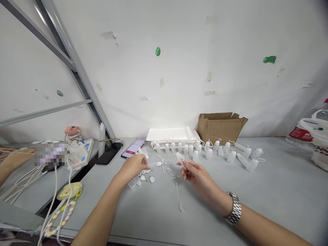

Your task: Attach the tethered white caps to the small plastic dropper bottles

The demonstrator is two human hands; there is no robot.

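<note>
My left hand [133,167] is curled over a small pile of little white plastic bottles and caps [143,176] on the grey table [269,191], fingers pinched on a small white bottle [154,165] lying sideways. My right hand [193,172], with a metal watch [234,209] on its wrist, pinches a small white piece with a thin string [178,156] between thumb and fingers. Loose white string loops and caps [179,198] lie between and below the hands.
A row of small white bottles [205,150] stands behind the hands, before a white tray stack [171,135] and a cardboard box [220,126]. A phone [132,149] lies at left. Power strips and cables [77,157] crowd the left; plastic bags [314,136] sit far right.
</note>
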